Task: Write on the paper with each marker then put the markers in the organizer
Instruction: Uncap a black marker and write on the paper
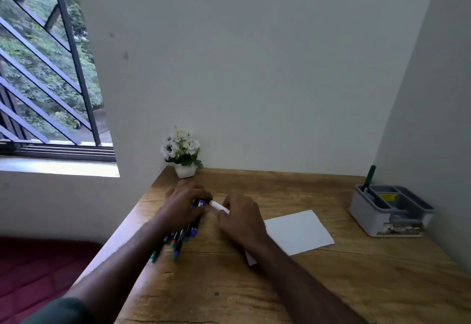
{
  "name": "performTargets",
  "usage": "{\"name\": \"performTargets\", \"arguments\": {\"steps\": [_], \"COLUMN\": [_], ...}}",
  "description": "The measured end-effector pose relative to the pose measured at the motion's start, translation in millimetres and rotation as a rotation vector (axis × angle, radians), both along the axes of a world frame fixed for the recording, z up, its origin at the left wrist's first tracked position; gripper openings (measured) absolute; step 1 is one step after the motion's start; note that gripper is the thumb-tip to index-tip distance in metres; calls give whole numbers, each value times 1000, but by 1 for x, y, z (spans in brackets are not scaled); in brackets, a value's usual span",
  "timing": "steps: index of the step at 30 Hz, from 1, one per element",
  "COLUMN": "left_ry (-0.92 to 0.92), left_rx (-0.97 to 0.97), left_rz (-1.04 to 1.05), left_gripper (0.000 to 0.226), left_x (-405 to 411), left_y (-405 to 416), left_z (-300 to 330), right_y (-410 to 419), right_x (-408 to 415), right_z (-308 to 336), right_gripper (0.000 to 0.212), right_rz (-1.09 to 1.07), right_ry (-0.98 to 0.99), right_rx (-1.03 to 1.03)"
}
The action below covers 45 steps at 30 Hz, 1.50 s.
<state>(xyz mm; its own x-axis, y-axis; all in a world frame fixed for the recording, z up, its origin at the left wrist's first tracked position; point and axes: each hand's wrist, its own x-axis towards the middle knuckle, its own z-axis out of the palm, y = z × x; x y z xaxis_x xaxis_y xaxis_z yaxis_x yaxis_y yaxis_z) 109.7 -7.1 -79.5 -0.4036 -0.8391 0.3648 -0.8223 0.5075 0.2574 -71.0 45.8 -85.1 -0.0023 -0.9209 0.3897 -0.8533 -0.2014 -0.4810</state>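
While no writing reads clearly, the left hand [184, 202] lies over the markers [182, 237] on the table [293, 285]; right hand [240, 218] fingers pinch a white marker [218, 206] beside the paper [297, 232]; the organizer [391, 212] stands far right.

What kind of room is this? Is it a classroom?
Probably a home study corner, not a classroom: one small wooden desk sits in a wall corner by a barred window, with a little flower pot and a grey organizer on it.
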Motion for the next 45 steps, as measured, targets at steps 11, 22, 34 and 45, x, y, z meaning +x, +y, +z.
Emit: {"name": "performTargets", "arguments": {"steps": [11, 22, 34, 45], "left_ry": [333, 425, 430, 198], "left_rx": [88, 341, 777, 400], "left_rz": [-349, -523, -807, -408], "left_gripper": [9, 29, 23, 24], "left_x": [-53, -97, -91, -87], "left_y": [21, 40, 17, -22], "left_z": [11, 23, 40, 14], "right_y": [17, 14, 12, 3], "right_x": [-66, -100, -113, -113], "right_z": [23, 16, 21, 5], "right_gripper": [14, 32, 33, 50], "right_rz": [360, 267, 324, 246], "right_ry": [-882, -1054, -1234, -1060], "right_rx": [-23, 203, 241, 133]}}
